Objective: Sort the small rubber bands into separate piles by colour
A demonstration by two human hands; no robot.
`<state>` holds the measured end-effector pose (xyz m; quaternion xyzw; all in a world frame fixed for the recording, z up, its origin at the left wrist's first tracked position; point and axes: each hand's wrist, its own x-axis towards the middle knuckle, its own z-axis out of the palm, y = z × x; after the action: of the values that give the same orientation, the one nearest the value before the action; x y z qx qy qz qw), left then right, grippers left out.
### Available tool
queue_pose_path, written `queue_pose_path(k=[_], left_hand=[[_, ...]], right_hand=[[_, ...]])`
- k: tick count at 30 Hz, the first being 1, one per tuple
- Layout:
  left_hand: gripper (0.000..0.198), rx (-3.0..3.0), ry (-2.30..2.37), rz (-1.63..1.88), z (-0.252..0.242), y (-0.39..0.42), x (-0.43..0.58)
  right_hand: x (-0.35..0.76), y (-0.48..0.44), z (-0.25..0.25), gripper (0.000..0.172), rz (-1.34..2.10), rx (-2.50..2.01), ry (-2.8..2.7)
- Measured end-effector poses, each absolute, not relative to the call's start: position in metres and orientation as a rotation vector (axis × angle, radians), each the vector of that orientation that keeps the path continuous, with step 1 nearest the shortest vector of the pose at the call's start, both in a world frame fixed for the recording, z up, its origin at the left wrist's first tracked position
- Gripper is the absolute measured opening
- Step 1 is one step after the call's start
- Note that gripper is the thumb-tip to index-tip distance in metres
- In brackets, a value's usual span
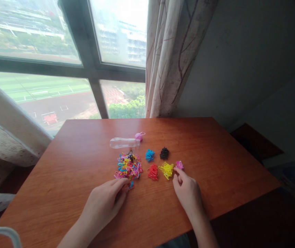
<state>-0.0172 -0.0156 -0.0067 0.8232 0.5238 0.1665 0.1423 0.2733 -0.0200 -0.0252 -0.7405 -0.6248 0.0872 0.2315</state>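
Small coloured rubber bands lie sorted and unsorted on the wooden table. My left hand point(108, 198) is at the near edge of a mixed pile point(129, 165), its thumb and fingers closed in a pinch. A blue band point(131, 185) shows right at those fingertips. My right hand point(188, 189) has its index finger stretched out between the yellow pile point(166, 170) and the small pink pile point(179, 165). Its thumb is apart from that finger, the other fingers are curled, and I see nothing held. Beside the yellow lies a red pile point(152, 172); behind are blue point(150, 155) and black point(164, 153) piles.
A clear plastic bottle point(124, 143) lies on its side behind the piles, a pink looped cap point(139, 136) at its neck end. The wooden table point(85, 155) meets a window point(121, 96) and a curtain point(168, 62). A white curved bar point(4, 231) shows at lower left.
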Motion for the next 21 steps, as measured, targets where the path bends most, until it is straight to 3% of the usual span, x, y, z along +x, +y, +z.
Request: queue_pose_path(k=[9, 21], left_hand=[[0.023, 2.371, 1.514, 0.432, -0.008, -0.016, -0.018], [0.016, 2.352, 1.530, 0.373, -0.003, -0.018, -0.015]], right_hand=[[0.279, -0.023, -0.026, 0.040, 0.126, -2.105, -1.733], [0.249, -0.035, -0.021, 0.033, 0.203, -1.719, -1.687]])
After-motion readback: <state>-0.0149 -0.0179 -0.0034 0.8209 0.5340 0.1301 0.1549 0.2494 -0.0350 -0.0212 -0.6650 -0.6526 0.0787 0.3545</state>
